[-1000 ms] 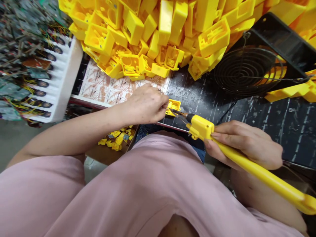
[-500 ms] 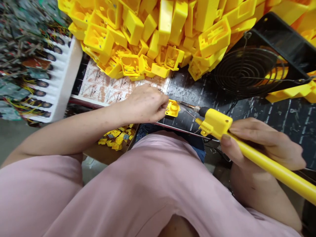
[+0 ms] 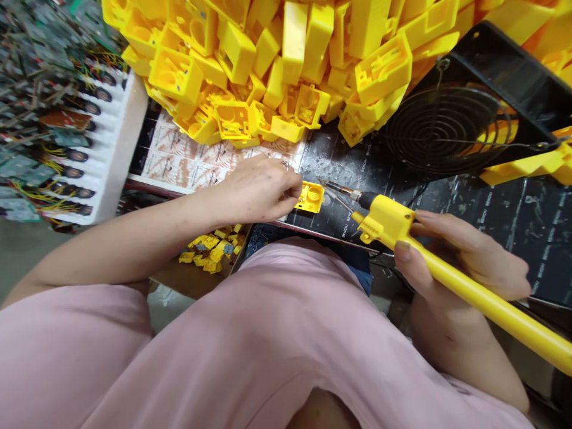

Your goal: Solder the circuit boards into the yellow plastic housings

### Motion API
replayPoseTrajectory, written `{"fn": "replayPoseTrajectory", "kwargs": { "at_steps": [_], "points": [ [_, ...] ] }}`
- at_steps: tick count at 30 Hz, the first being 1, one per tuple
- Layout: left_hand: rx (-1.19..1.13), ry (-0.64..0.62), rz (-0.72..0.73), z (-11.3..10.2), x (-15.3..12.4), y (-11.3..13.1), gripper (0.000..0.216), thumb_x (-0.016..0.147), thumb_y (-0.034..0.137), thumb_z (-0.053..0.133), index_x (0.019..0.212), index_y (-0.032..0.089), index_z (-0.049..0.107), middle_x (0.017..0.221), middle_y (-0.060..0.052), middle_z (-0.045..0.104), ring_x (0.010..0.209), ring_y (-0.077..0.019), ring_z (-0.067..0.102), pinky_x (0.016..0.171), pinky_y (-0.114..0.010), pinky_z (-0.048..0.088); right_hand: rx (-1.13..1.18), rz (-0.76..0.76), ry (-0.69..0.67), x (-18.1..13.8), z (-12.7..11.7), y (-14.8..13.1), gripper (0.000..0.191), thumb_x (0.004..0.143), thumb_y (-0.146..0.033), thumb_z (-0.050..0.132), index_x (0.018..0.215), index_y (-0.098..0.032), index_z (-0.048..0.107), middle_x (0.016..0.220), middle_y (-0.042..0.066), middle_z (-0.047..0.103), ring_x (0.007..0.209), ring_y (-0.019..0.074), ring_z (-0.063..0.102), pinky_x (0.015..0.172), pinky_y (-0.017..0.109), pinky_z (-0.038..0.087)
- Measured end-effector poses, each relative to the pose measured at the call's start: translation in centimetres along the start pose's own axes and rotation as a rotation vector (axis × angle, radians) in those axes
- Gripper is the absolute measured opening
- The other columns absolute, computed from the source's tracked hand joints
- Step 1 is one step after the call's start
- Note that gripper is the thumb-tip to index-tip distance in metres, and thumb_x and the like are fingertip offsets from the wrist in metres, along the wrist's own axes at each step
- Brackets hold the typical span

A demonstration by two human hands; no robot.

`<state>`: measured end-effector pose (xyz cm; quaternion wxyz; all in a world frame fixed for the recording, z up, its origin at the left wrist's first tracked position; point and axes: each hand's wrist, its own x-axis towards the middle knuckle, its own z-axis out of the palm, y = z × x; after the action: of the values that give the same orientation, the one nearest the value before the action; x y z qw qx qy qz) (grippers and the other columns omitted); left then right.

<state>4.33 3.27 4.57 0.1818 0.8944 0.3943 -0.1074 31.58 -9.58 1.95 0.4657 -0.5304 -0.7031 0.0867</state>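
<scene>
My left hand (image 3: 270, 189) is closed, its fingertips pinching the left end of a small yellow plastic housing (image 3: 313, 196) at the bench edge. Round holes show inside the housing's open face. In my right hand (image 3: 465, 256) is a yellow soldering iron (image 3: 393, 220), gripped behind its head between thumb and fingers. The iron's metal tip (image 3: 337, 187) and a thin feed tube below it point left, close to the housing's right side. Whether the tip touches the housing I cannot tell.
Many yellow housings (image 3: 236, 53) are heaped along the back of the black bench mat (image 3: 353, 161). A black fan (image 3: 442, 131) with a wire guard stands at right. At left, a white foam tray (image 3: 120, 137) holds wired circuit boards. Below is a box of yellow pieces (image 3: 214, 250).
My right hand has shifted slightly left and turned a little on the iron. My left hand and the housing have hardly moved.
</scene>
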Motion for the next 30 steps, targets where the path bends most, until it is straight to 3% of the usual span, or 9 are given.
{"fn": "replayPoseTrajectory", "kwargs": {
  "at_steps": [4, 7, 12, 18, 24, 30],
  "points": [
    [-0.243, 0.23, 0.028, 1.5, -0.6, -1.8, 0.028, 0.098, 0.031, 0.051, 0.097, 0.02, 0.077, 0.096, -0.005, 0.079, 0.089, -0.0204, 0.07, 0.087, -0.032, 0.049, 0.001, 0.042, 0.016, -0.2, 0.5, -0.6, 0.051, 0.089, -0.02, 0.083, 0.135, -0.04, 0.073, 0.092, -0.002, 0.08, 0.068, 0.0216, 0.073, 0.057, 0.037, 0.061],
    [-0.272, 0.37, 0.018, 3.1, -0.6, -2.5, 0.03, 0.101, 0.033, 0.05, 0.1, 0.019, 0.078, 0.094, -0.007, 0.078, 0.09, -0.0223, 0.07, 0.087, -0.034, 0.051, 0.062, 0.003, 0.031, -0.2, 0.9, -0.1, 0.048, 0.086, -0.019, 0.085, 0.131, -0.034, 0.075, 0.092, -0.001, 0.08, 0.065, 0.0201, 0.072, 0.052, 0.034, 0.059],
    [-0.209, 0.329, 0.08, 3.5, -0.5, -2.0, 0.031, 0.102, 0.028, 0.051, 0.107, 0.019, 0.08, 0.1, -0.009, 0.08, 0.096, -0.0237, 0.073, 0.086, -0.034, 0.053, 0.178, -0.159, 0.05, -0.1, 1.4, 0.5, 0.047, 0.08, -0.005, 0.085, 0.122, -0.026, 0.076, 0.08, -0.001, 0.075, 0.066, 0.0183, 0.071, 0.05, 0.031, 0.056],
    [-0.056, 0.257, 0.02, 2.3, 0.0, -1.1, 0.032, 0.1, 0.031, 0.052, 0.105, 0.019, 0.081, 0.092, -0.008, 0.081, 0.088, -0.0238, 0.076, 0.078, -0.032, 0.051, 0.109, -0.096, -0.044, -0.3, 1.1, 0.2, 0.053, 0.085, -0.014, 0.086, 0.134, -0.028, 0.071, 0.095, 0.002, 0.081, 0.071, 0.0197, 0.076, 0.058, 0.032, 0.063],
    [0.045, 0.155, -0.019, 0.7, 1.2, 0.0, 0.028, 0.089, 0.027, 0.053, 0.095, 0.019, 0.079, 0.081, -0.005, 0.078, 0.081, -0.0225, 0.074, 0.075, -0.03, 0.048, 0.114, -0.153, -0.082, 0.3, 1.2, -0.3, 0.028, 0.084, -0.013, 0.087, 0.101, -0.026, 0.07, 0.082, -0.001, 0.078, 0.067, 0.0192, 0.075, 0.054, 0.03, 0.063],
    [-0.013, 0.129, -0.009, 0.1, 2.1, -0.1, 0.022, 0.08, 0.027, 0.056, 0.085, 0.021, 0.077, 0.07, -0.001, 0.072, 0.073, -0.0191, 0.07, 0.07, -0.028, 0.044, 0.094, -0.262, -0.138, 1.3, 1.9, -0.5, 0.029, 0.082, -0.019, 0.091, 0.093, -0.024, 0.065, 0.079, -0.001, 0.078, 0.063, 0.0155, 0.074, 0.052, 0.024, 0.06]
  ]
}}
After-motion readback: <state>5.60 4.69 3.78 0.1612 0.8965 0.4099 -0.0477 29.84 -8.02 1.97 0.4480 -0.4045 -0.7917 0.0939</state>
